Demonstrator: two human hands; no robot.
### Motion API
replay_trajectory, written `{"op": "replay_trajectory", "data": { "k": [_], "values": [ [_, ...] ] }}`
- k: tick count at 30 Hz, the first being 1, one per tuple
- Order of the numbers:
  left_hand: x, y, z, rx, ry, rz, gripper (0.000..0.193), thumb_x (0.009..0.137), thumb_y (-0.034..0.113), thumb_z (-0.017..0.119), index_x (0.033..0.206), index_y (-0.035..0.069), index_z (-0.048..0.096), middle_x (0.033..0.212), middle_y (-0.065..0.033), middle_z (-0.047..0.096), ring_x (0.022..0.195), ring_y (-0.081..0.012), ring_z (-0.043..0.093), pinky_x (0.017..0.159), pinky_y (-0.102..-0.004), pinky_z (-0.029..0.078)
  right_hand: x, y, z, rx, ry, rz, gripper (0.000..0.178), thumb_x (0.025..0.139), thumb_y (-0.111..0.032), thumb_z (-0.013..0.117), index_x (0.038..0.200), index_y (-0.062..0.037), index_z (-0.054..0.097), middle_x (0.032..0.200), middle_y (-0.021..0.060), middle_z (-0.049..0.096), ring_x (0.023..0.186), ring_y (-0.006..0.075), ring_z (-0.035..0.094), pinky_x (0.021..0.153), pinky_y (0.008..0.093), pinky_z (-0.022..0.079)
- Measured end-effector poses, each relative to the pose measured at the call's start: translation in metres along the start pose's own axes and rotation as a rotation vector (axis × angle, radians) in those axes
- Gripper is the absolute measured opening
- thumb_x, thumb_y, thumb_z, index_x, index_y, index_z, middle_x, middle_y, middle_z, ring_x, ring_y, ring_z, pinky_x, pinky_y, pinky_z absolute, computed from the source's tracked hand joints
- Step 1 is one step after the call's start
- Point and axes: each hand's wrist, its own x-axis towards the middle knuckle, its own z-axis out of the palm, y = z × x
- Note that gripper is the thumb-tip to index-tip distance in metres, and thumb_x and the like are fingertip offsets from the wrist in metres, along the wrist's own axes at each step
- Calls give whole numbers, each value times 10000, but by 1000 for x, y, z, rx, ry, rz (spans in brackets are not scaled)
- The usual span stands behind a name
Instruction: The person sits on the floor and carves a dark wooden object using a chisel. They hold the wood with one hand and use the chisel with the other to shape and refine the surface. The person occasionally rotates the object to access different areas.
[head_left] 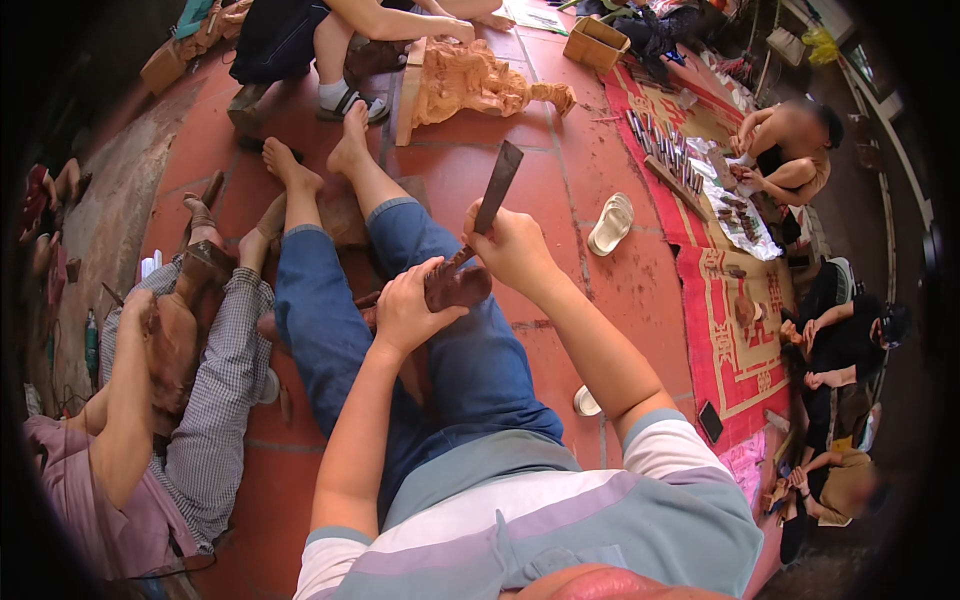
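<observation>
My left hand (404, 306) is closed round a small reddish-brown wood carving (462, 288), resting it over my thighs. Much of the carving is hidden by my fingers and palm. In my right hand (508, 248), the fingers wrap round a flat, dark, bar-shaped tool (497, 186), whose wide end points up and away from me. Its thinner lower end reaches down to the carving's top, close to my left fingertips. Whether that tip touches the wood I cannot tell.
Ahead on the red tiles lies a large carved wooden figure (470, 82) beside another person's feet. To the left sits a co-worker with a wooden piece (172, 350). A sandal (610, 223), a red patterned mat (715, 330), a row of chisels (668, 150) and a phone (710, 422) are to the right.
</observation>
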Motion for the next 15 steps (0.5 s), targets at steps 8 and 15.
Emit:
{"op": "replay_trajectory", "data": {
  "k": [8, 15],
  "values": [
    [-1, 1, -1, -4, -5, -18, 739, 586, 377, 845, 1218, 113, 567, 1070, -81, 656, 993, -287, 619, 859, -418, 476, 5, -4, -6, -60, -85, 8, 98, 809, 0, 627, 835, -27, 536, 733, 86, 623, 707, 199, 676, 640, 325, 532],
    [0, 2, -2, -5, -44, -48, 760, 591, 377, 847, 1243, 115, 557, 1103, -87, 653, 1025, -290, 615, 887, -420, 470, 3, 1, -4, 81, -28, 78, 106, 782, -47, 626, 851, -79, 552, 704, 106, 627, 664, 291, 644, 623, 368, 497]
  ]
}}
